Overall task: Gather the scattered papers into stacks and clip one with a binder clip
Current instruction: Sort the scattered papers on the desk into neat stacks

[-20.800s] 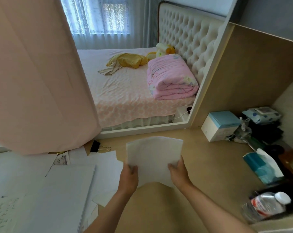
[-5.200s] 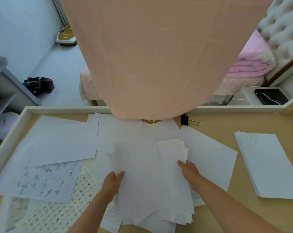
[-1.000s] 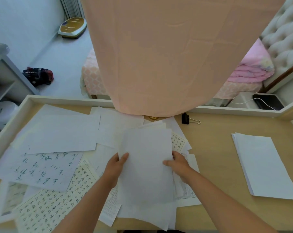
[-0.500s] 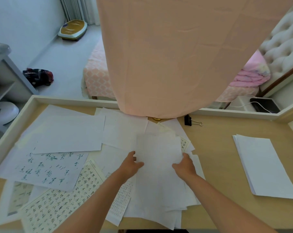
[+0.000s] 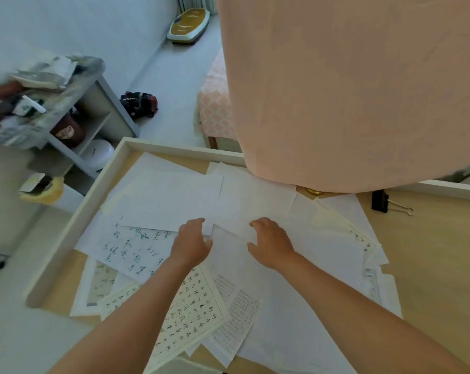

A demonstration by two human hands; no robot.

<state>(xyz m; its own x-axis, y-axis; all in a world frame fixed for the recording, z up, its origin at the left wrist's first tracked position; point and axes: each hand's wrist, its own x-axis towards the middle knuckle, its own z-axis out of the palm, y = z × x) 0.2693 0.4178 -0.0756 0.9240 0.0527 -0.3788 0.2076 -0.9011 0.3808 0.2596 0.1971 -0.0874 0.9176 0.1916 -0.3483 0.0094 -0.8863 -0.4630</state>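
Loose papers cover the wooden desk (image 5: 430,252). Blank white sheets (image 5: 169,203) lie at the back, a sheet with green handwriting (image 5: 131,247) is at the left, and a gridded calligraphy sheet (image 5: 196,306) lies under my left forearm. A rough pile of white sheets (image 5: 309,265) lies under my right arm. My left hand (image 5: 192,244) reaches forward with its fingers at the corner of a blank sheet. My right hand (image 5: 271,244) hovers, fingers curled and spread, over the overlapping sheets. A black binder clip (image 5: 378,201) lies at the back right, apart from both hands.
A pink cloth (image 5: 350,90) hangs down over the desk's back edge and hides some papers. The desk has a raised white rim (image 5: 74,220) at the left and back. A cluttered grey shelf unit (image 5: 74,122) stands to the left, beyond the desk.
My hands let go of the gathered pile and moved forward to the sheets further back. The view swung left, so the neat stack on the right left the frame.
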